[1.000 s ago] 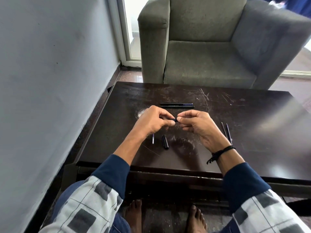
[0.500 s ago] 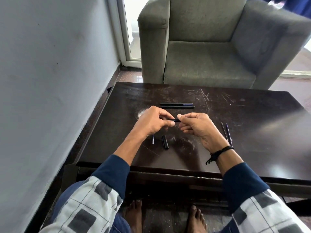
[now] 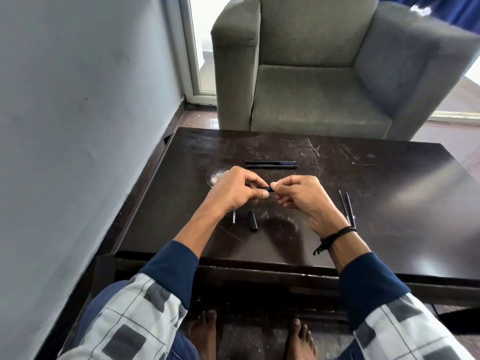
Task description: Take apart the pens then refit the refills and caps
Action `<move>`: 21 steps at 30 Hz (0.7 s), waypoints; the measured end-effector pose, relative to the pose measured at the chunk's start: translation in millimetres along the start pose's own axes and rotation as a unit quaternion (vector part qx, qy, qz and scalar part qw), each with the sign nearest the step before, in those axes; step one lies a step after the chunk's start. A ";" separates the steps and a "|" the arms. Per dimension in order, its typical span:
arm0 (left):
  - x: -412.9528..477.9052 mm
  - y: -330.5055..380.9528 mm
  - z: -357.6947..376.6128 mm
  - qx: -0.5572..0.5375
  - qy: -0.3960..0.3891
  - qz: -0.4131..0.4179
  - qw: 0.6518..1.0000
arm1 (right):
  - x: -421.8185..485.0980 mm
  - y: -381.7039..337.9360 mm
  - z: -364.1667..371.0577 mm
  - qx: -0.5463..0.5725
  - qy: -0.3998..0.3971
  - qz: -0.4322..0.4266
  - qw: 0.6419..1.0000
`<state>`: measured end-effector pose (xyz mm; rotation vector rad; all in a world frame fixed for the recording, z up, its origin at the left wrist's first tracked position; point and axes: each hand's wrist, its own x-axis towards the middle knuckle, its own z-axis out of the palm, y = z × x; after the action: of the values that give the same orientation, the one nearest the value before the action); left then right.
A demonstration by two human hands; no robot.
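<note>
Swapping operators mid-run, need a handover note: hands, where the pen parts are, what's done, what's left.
Hands: the left hand pinches one end of a short dark pen part. The right hand pinches the other end, above the table.
On the table: two pens lie side by side at far centre and look whole. A dark cap and a thin pale piece lie by the left wrist. Two refills lie right of the right hand.
Done: two refills out, one cap off.
Left: finish the held part, probably strip the far pens, then refit refills and caps.
</note>
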<state>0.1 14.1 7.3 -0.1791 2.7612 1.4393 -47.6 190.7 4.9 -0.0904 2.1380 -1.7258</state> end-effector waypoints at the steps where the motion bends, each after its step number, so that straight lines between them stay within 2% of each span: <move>1: 0.0 0.1 -0.6 -0.001 0.002 -0.001 1.000 | -0.9 -1.2 -0.7 0.007 -0.007 -0.003 1.000; 4: 0.0 1.5 -1.8 -0.005 0.006 -0.002 1.000 | -3.1 -2.8 -1.1 0.019 -0.019 0.005 1.000; 7: -0.7 2.0 -2.0 -0.004 0.007 -0.002 1.000 | -0.4 -1.1 -0.5 0.013 0.004 0.014 1.000; 21: 0.2 1.3 -2.5 -0.008 0.007 -0.003 1.000 | 2.7 0.5 -2.0 0.025 -0.004 -0.016 1.000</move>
<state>-0.2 12.8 9.8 -0.1974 2.7590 1.4655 -50.6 191.9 4.1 -0.1194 2.0975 -1.7920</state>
